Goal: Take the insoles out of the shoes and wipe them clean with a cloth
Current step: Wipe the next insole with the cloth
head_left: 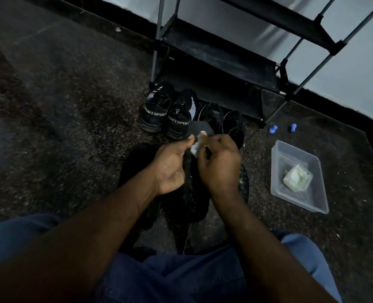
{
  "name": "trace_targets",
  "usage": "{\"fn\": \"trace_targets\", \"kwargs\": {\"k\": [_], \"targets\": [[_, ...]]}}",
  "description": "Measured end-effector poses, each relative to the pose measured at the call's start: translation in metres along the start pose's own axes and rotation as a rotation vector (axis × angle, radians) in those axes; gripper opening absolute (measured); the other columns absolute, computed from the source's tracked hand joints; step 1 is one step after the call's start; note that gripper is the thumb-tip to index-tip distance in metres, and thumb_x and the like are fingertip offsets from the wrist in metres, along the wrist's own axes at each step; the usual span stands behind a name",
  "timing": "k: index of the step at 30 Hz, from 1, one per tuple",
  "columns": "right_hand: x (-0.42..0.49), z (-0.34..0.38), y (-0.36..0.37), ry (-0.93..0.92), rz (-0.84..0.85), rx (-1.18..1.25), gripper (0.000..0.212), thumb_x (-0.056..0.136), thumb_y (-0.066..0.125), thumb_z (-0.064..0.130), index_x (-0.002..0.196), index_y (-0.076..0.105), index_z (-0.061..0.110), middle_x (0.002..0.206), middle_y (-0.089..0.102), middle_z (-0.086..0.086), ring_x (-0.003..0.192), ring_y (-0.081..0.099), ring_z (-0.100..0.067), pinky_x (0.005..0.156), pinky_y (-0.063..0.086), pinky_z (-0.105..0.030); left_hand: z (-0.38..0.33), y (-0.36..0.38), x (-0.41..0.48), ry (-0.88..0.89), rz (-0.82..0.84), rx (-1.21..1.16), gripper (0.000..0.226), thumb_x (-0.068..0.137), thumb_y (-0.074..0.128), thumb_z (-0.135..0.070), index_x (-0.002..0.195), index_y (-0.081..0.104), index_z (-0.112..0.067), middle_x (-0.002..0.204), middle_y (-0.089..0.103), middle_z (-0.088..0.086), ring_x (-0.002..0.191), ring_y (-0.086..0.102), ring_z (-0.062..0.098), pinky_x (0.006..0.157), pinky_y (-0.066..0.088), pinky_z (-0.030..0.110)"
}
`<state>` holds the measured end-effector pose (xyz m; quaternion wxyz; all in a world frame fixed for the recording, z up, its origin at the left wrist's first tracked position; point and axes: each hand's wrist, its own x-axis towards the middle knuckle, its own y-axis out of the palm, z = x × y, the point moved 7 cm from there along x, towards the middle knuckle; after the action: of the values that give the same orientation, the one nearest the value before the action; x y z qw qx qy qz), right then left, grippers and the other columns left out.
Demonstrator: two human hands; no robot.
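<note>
My left hand (pixel 170 167) holds a dark insole (pixel 199 127) upright, thumb near its upper edge. My right hand (pixel 219 162) grips a small white cloth (pixel 197 145) and presses it against the insole's face. Most of the insole is hidden behind both hands. More dark insoles or shoes (pixel 194 200) lie on the floor under my hands. A pair of black sneakers (pixel 168 112) printed SPORT stands ahead, with a second black pair (pixel 222 121) to its right.
A clear plastic tub (pixel 299 202) with a pale bagged lump (pixel 297 178) sits on the floor at right. Two small blue objects (pixel 273 129) lie beyond it. A black shoe rack (pixel 224 55) stands against the wall. Dark speckled floor (pixel 71 106) stretches to the left.
</note>
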<state>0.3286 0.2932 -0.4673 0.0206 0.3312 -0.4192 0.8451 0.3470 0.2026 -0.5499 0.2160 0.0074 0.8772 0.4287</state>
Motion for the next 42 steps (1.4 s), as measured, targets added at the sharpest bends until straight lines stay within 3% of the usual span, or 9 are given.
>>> {"fn": "trace_targets", "kwargs": {"k": [3, 7, 10, 15, 21, 26, 32, 39, 42], "targets": [[0.006, -0.018, -0.004, 0.138, -0.054, 0.004, 0.024, 0.092, 0.062, 0.016, 0.107, 0.08, 0.008, 0.091, 0.063, -0.008, 0.078, 0.062, -0.024, 0.07, 0.054, -0.035, 0.003, 0.004, -0.003, -0.024, 0.009, 0.052, 0.046, 0.106, 0.048, -0.035, 0.139, 0.063, -0.007, 0.11, 0.074, 0.007, 0.098, 0.072, 0.019, 0.087, 0.059, 0.03], [-0.005, 0.012, 0.007, -0.103, 0.071, 0.014, 0.022, 0.094, 0.062, 0.018, 0.104, 0.078, 0.007, 0.088, 0.061, -0.009, 0.08, 0.059, -0.028, 0.068, 0.049, -0.036, -0.004, -0.002, -0.001, 0.011, -0.028, 0.003, 0.031, 0.107, 0.046, -0.032, 0.111, 0.074, -0.017, 0.093, 0.077, -0.003, 0.084, 0.073, 0.01, 0.076, 0.059, 0.022], [0.007, -0.02, -0.007, 0.048, -0.035, -0.008, 0.016, 0.093, 0.067, 0.015, 0.1, 0.08, 0.01, 0.089, 0.067, -0.007, 0.078, 0.064, -0.026, 0.069, 0.048, -0.029, -0.003, 0.002, -0.004, 0.002, -0.036, 0.062, 0.044, 0.107, 0.046, -0.034, 0.137, 0.065, -0.008, 0.115, 0.074, 0.008, 0.096, 0.071, 0.02, 0.086, 0.059, 0.031], [-0.003, -0.088, -0.004, 0.82, -0.011, 0.945, 0.027, 0.091, 0.061, 0.01, 0.111, 0.078, 0.011, 0.107, 0.077, -0.008, 0.097, 0.068, -0.025, 0.084, 0.057, -0.034, -0.018, -0.003, -0.005, 0.044, -0.061, 0.072, 0.048, 0.103, 0.053, -0.035, 0.142, 0.061, -0.008, 0.139, 0.065, 0.015, 0.121, 0.066, 0.031, 0.095, 0.06, 0.038], [-0.031, -0.087, -0.009, 1.028, 0.1, 1.386, 0.023, 0.092, 0.058, 0.014, 0.109, 0.072, 0.016, 0.101, 0.073, 0.0, 0.088, 0.065, -0.015, 0.064, 0.055, -0.021, -0.019, -0.004, -0.003, 0.052, -0.026, 0.098, 0.056, 0.098, 0.057, -0.04, 0.144, 0.059, -0.008, 0.142, 0.063, 0.017, 0.134, 0.058, 0.036, 0.109, 0.051, 0.046], [-0.041, -0.078, 0.003, 0.986, 0.2, 1.382, 0.031, 0.087, 0.061, 0.015, 0.117, 0.067, 0.013, 0.121, 0.071, -0.007, 0.102, 0.069, -0.021, 0.079, 0.055, -0.031, -0.017, -0.003, -0.004, 0.05, -0.017, 0.133, 0.054, 0.101, 0.052, -0.039, 0.142, 0.06, -0.005, 0.14, 0.063, 0.019, 0.131, 0.059, 0.036, 0.108, 0.051, 0.046], [-0.041, -0.067, 0.007, 0.816, 0.28, 1.169, 0.027, 0.087, 0.068, 0.02, 0.111, 0.075, 0.009, 0.111, 0.074, -0.015, 0.096, 0.069, -0.025, 0.085, 0.055, -0.042, -0.014, -0.003, -0.004, 0.038, -0.018, 0.155, 0.054, 0.102, 0.051, -0.038, 0.142, 0.059, -0.003, 0.142, 0.062, 0.019, 0.136, 0.055, 0.037, 0.114, 0.046, 0.048], [-0.056, -0.065, 0.017, 0.986, 0.071, 1.299, 0.029, 0.086, 0.066, 0.008, 0.113, 0.072, 0.0, 0.106, 0.074, -0.018, 0.094, 0.07, -0.025, 0.082, 0.06, -0.032, -0.009, 0.005, -0.008, -0.001, 0.047, 0.237, 0.049, 0.093, 0.06, -0.02, 0.141, 0.06, -0.009, 0.131, 0.067, 0.015, 0.105, 0.069, 0.026, 0.093, 0.054, 0.04], [-0.063, -0.062, 0.017, 0.99, 0.066, 1.221, 0.023, 0.094, 0.064, 0.003, 0.114, 0.073, 0.0, 0.111, 0.075, -0.018, 0.1, 0.07, -0.028, 0.086, 0.059, -0.036, -0.011, -0.002, -0.005, 0.045, -0.015, 0.263, 0.039, 0.1, 0.056, -0.015, 0.139, 0.063, -0.012, 0.134, 0.068, 0.016, 0.109, 0.069, 0.029, 0.091, 0.056, 0.038]]}}
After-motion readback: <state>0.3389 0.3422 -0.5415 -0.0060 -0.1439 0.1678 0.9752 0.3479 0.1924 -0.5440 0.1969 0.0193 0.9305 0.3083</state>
